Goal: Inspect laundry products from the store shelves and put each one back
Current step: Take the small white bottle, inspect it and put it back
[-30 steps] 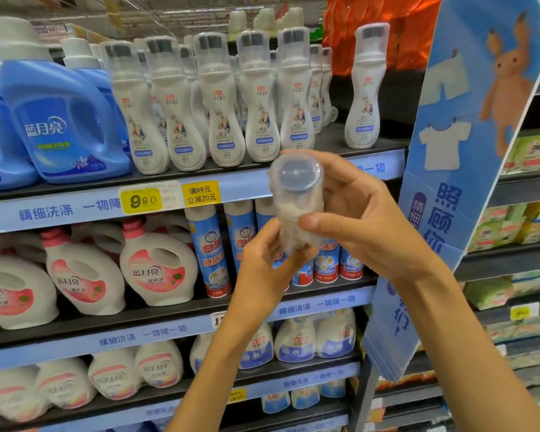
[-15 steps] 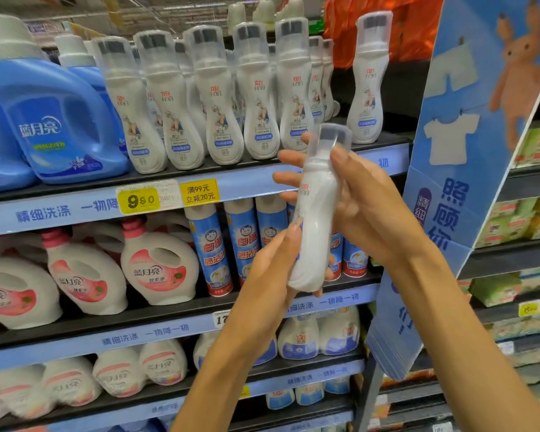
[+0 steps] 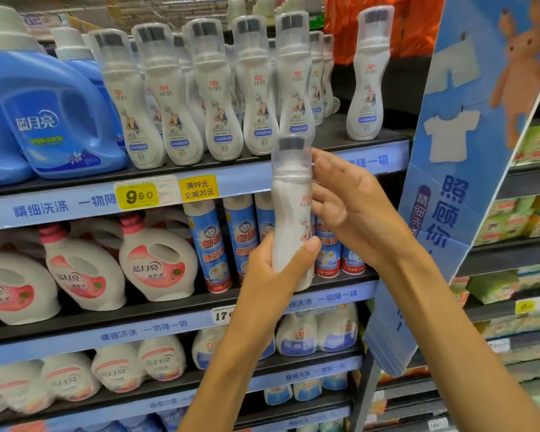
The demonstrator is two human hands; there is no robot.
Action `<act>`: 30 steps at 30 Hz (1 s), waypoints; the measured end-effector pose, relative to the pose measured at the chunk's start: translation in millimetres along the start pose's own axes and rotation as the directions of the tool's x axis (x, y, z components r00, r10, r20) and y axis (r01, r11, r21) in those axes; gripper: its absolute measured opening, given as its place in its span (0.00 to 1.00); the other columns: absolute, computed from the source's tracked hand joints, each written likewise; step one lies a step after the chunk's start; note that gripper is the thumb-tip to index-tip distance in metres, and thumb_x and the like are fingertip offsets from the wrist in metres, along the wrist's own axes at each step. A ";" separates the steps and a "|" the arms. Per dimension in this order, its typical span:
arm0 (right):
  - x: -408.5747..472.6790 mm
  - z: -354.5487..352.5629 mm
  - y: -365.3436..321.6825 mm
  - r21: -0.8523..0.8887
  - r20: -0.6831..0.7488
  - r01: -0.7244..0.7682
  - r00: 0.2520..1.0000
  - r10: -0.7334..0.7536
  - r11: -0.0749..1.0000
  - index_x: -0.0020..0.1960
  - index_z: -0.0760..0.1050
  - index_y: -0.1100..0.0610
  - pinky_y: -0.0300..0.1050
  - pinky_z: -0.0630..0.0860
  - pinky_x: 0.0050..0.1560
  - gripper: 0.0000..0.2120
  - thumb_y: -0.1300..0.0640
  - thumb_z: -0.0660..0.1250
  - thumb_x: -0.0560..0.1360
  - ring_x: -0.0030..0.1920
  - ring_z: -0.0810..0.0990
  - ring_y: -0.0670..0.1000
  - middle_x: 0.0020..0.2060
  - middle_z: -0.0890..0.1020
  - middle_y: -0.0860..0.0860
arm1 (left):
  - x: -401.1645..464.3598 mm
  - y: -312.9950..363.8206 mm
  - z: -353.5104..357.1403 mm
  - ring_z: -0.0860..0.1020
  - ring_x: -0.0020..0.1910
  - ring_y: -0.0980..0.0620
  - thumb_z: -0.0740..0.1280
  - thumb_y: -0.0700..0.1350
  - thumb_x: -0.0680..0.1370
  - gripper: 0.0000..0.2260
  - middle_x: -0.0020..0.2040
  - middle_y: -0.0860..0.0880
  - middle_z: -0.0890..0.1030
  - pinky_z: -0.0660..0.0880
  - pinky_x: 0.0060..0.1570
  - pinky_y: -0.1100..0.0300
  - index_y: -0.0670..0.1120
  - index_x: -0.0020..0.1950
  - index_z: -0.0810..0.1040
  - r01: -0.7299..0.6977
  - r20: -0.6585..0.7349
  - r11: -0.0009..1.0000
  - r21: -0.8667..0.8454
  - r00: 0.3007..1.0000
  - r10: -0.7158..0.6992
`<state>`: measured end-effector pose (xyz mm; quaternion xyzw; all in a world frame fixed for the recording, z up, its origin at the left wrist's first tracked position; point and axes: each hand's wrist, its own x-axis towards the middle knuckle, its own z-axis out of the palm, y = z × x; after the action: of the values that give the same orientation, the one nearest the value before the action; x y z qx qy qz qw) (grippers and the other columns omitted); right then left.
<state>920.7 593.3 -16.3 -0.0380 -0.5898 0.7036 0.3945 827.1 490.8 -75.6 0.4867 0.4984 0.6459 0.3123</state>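
- The left hand [image 3: 278,269] grips the lower body of the tall white plastic bottle with a clear cap [image 3: 292,213], thumb across its front; the bottle is upright, in the air before the shelves, not on any shelf.
- The right hand [image 3: 353,207] is open, its straight fingers only resting on the bottle's neck and side. I judge that if this hand leaves early, the one low grip must carry a tall bottle, and it may tip or slide down.
- The clear cap could come loose if the fingers push on it.
- Just behind stand the blue spray cans [image 3: 211,244] on the middle shelf; a dropped bottle could strike them.
- Further up, on the dark top shelf [image 3: 340,141], the row of same white bottles [image 3: 200,98] stands close together, with a gap before the single white bottle at the right [image 3: 368,79]. Putting the bottle back there with a tilt could knock the narrow neighbours over, one against the other.
- The blue cardboard sign with a rabbit picture [image 3: 487,120] stands near the right arm; an elbow may catch it.
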 end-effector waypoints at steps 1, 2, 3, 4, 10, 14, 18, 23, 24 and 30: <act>0.1 0.2 0.6 -0.027 -0.001 0.004 1.000 -0.004 1.000 0.66 0.71 0.61 0.46 0.76 0.60 0.25 0.55 0.67 0.70 0.59 0.79 0.53 0.58 0.81 0.55 | 0.4 -1.5 0.6 0.81 0.42 0.62 0.69 0.57 0.70 0.05 0.43 0.57 0.83 0.77 0.42 0.70 0.65 0.45 0.79 -0.002 -0.008 1.000 0.023 1.000 0.002; 0.3 -0.3 0.6 -0.049 -0.010 0.010 1.000 -0.011 0.999 0.65 0.72 0.61 0.46 0.77 0.60 0.25 0.56 0.68 0.69 0.58 0.80 0.52 0.55 0.82 0.54 | 0.5 -3.1 0.7 0.81 0.43 0.60 0.69 0.57 0.70 0.06 0.44 0.56 0.83 0.77 0.42 0.68 0.65 0.46 0.78 -0.004 -0.013 0.999 0.041 1.000 0.004; 0.5 -1.0 0.5 -0.060 -0.023 0.014 1.000 -0.015 0.998 0.64 0.73 0.62 0.46 0.77 0.59 0.24 0.57 0.69 0.69 0.57 0.80 0.52 0.53 0.82 0.53 | 0.4 -4.0 0.8 0.81 0.44 0.58 0.69 0.57 0.70 0.08 0.45 0.56 0.82 0.78 0.42 0.67 0.64 0.48 0.78 0.000 -0.014 0.999 0.043 1.000 0.001; 0.8 -2.0 0.3 -0.057 -0.034 0.015 0.999 -0.017 0.998 0.63 0.73 0.62 0.45 0.78 0.57 0.24 0.58 0.68 0.69 0.56 0.81 0.52 0.52 0.83 0.53 | 0.3 -4.2 -0.1 0.82 0.45 0.57 0.69 0.58 0.70 0.09 0.45 0.56 0.82 0.78 0.42 0.66 0.63 0.50 0.77 0.009 -0.007 1.000 0.025 1.000 -0.009; 1.3 -8.0 -5.0 0.030 -0.059 0.044 0.997 -0.043 0.999 0.67 0.69 0.62 0.48 0.78 0.55 0.22 0.58 0.62 0.75 0.60 0.79 0.59 0.53 0.83 0.57 | 2.1 -2.6 -9.1 0.81 0.55 0.55 0.71 0.55 0.72 0.17 0.55 0.54 0.83 0.77 0.52 0.63 0.57 0.60 0.76 0.083 0.096 0.994 -0.070 0.992 -0.076; 3.8 -7.8 -9.0 -0.092 -0.061 0.080 0.995 -0.085 0.993 0.67 0.70 0.60 0.49 0.76 0.60 0.20 0.54 0.62 0.78 0.61 0.79 0.54 0.57 0.82 0.55 | 12.2 3.1 1.2 0.81 0.51 0.61 0.74 0.54 0.66 0.23 0.54 0.55 0.82 0.76 0.44 0.71 0.54 0.59 0.74 0.011 -0.044 1.000 -0.022 0.999 -0.012; 9.9 -8.7 -19.8 -0.227 -0.108 0.134 0.981 -0.161 0.965 0.60 0.74 0.56 0.48 0.78 0.59 0.19 0.54 0.70 0.71 0.55 0.81 0.50 0.51 0.83 0.50 | 28.0 11.3 12.9 0.79 0.45 0.66 0.76 0.43 0.69 0.21 0.52 0.54 0.77 0.74 0.38 0.73 0.52 0.56 0.71 -0.090 -0.095 0.993 0.079 0.991 0.098; 21.3 -11.4 -37.1 0.000 -0.102 0.190 0.977 -0.190 0.982 0.65 0.70 0.65 0.47 0.78 0.59 0.20 0.58 0.62 0.75 0.55 0.80 0.53 0.56 0.80 0.57 | 41.2 20.6 14.5 0.80 0.54 0.62 0.70 0.52 0.69 0.24 0.59 0.53 0.80 0.76 0.48 0.70 0.50 0.64 0.71 -0.095 0.032 0.994 -0.050 0.995 0.097; 22.7 -12.0 -39.7 0.041 -0.096 0.187 0.978 -0.183 0.981 0.66 0.68 0.67 0.46 0.78 0.58 0.20 0.58 0.59 0.77 0.55 0.81 0.52 0.57 0.80 0.58 | 41.6 21.5 13.7 0.81 0.54 0.59 0.68 0.53 0.70 0.24 0.58 0.51 0.81 0.76 0.50 0.68 0.48 0.65 0.73 -0.068 0.080 0.994 -0.081 0.994 0.074; 23.4 -17.4 -45.1 0.043 -0.078 0.156 0.985 -0.152 0.987 0.67 0.69 0.66 0.52 0.74 0.64 0.20 0.55 0.56 0.80 0.62 0.78 0.56 0.63 0.77 0.61 | 37.9 21.3 18.0 0.83 0.50 0.50 0.68 0.52 0.71 0.21 0.51 0.46 0.85 0.79 0.47 0.63 0.43 0.60 0.77 -0.065 0.090 0.989 -0.135 0.993 0.078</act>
<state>936.7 620.9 26.9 -0.0090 -0.5585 0.6832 0.4704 833.3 524.0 -42.9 0.5127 0.4214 0.6643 0.3439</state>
